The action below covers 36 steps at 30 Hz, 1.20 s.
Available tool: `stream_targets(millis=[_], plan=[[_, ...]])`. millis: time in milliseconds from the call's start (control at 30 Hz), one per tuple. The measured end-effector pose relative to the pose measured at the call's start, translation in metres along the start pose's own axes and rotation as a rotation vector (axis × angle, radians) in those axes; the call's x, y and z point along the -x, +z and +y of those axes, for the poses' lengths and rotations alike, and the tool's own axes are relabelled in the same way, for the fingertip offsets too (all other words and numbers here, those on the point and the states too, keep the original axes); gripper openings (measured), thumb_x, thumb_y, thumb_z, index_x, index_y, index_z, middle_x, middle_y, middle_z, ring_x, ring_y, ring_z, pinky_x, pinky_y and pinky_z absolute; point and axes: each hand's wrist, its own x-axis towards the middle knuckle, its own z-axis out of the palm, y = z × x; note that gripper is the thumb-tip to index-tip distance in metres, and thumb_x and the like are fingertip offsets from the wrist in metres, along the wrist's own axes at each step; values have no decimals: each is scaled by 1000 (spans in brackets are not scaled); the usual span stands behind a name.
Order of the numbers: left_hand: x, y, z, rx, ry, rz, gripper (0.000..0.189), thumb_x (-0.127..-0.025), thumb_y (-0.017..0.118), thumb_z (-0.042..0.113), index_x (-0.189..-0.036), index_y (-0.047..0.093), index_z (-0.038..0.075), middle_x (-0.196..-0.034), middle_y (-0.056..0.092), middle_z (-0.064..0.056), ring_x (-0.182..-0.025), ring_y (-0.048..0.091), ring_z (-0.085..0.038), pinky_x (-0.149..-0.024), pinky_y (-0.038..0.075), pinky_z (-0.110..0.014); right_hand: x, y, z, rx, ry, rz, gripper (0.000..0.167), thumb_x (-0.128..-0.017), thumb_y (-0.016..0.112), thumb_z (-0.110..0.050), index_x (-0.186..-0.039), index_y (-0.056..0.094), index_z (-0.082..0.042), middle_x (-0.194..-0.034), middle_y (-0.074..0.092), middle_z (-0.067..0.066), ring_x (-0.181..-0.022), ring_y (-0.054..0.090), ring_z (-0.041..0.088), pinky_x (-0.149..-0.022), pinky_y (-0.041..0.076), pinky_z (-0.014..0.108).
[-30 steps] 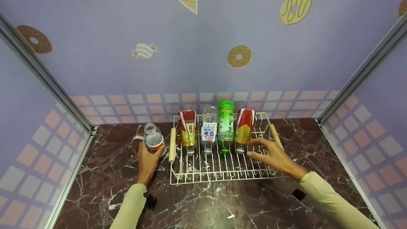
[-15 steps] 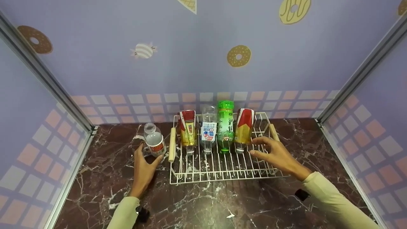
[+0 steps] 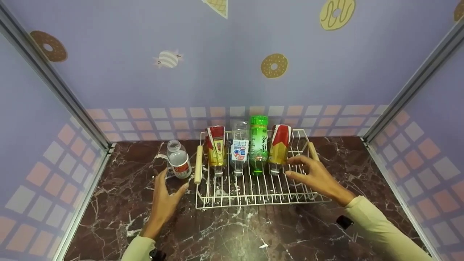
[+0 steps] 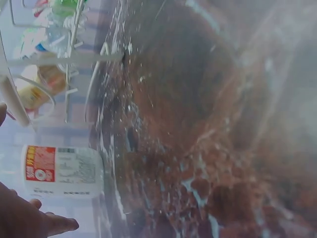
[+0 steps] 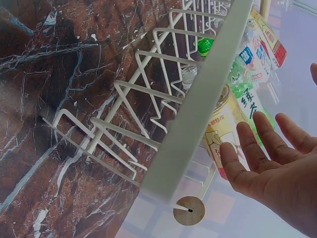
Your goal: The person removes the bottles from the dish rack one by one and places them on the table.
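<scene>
A clear plastic bottle with a red and white label stands uncapped on the marble-patterned counter, left of the wire rack. My left hand is just in front of it, thumb and fingers spread apart, holding nothing. The left wrist view shows the bottle beside my fingers. At the rack's right side, my right hand is held with fingers parted, close to a red and gold can. The right wrist view shows my right palm with nothing in it.
Leaning in the rack are another red and gold can, a clear bottle with a white label and a green bottle. Wooden handles flank the rack. A patterned wall rises behind.
My left hand has let go of the clear bottle and drawn back toward me, its fingers spreading. The bottle stays standing. My right hand has shifted slightly to the right, away from the can.
</scene>
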Motion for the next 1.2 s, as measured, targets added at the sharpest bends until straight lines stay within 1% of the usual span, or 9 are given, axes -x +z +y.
stream_targets(millis=[233, 400, 433, 567, 667, 867, 967, 1100, 1200], plan=[[16, -5, 17, -25, 36, -76, 92, -97, 87, 28, -166, 35, -6, -172, 32, -32, -160, 29, -52, -131, 24, -72, -1, -1, 1, -24, 11, -11, 51, -103, 81, -31, -140, 66, 1, -140, 70, 23, -93, 79, 26, -84, 69, 43], [23, -4, 29, -31, 92, -118, 93, -97, 87, 30, -166, 36, -5, -173, 30, -32, -160, 28, -53, -130, 23, -75, -1, -3, 2, -20, 33, 1, 56, -103, 81, -33, -143, 65, 2, -144, 67, 27, -91, 80, 37, -83, 70, 43], [24, -4, 32, -32, 106, -121, 93, -97, 87, 29, -166, 36, -6, -173, 31, -32, -160, 29, -54, -130, 24, -74, 0, -3, 2, -13, 36, 2, 57, -103, 81, -33, -144, 64, 3, -145, 66, 27, -92, 80, 38, -84, 70, 45], [27, -2, 41, -36, 133, -151, 97, -96, 88, 32, -167, 34, -5, -174, 31, -32, -160, 31, -52, -130, 24, -74, -2, -4, 4, 28, 42, 32, 55, -102, 81, -34, -142, 66, 1, -143, 69, 23, -111, 76, 40, -100, 64, 56], [29, -1, 47, -42, 140, -190, 99, -96, 88, 33, -169, 32, -5, -175, 27, -31, -161, 29, -52, -128, 24, -76, -3, -4, 5, 46, 43, 54, 52, -101, 82, -34, -139, 69, -1, -141, 71, 19, -123, 71, 39, -108, 59, 59], [31, 4, 52, -68, 180, -256, 101, -93, 90, 27, -168, 31, -6, -175, 23, -35, -160, 26, -57, -124, 25, -80, -3, -5, 8, 22, 55, 47, 53, -101, 82, -34, -139, 69, 0, -142, 70, 20, -121, 72, 39, -100, 63, 52], [32, 7, 53, -78, 187, -277, 105, -91, 92, 28, -168, 30, -6, -175, 23, -35, -159, 26, -58, -125, 25, -80, -3, -5, 9, 16, 57, 45, 52, -101, 82, -34, -140, 68, 0, -142, 70, 21, -122, 71, 42, -101, 63, 53], [31, 10, 54, -93, 170, -311, 113, -89, 93, 33, -171, 25, -4, -177, 18, -33, -162, 21, -57, -124, 23, -81, -2, -5, 11, 24, 59, 50, 54, -101, 82, -34, -140, 68, 1, -143, 70, 21, -127, 68, 45, -107, 59, 59], [31, 12, 55, -95, 134, -345, 119, -88, 93, 38, -174, 19, 1, -181, 11, -28, -164, 16, -53, -125, 21, -80, -2, -5, 12, 32, 59, 51, 54, -101, 82, -35, -139, 68, 0, -143, 70, 20, -129, 67, 45, -110, 57, 62]])
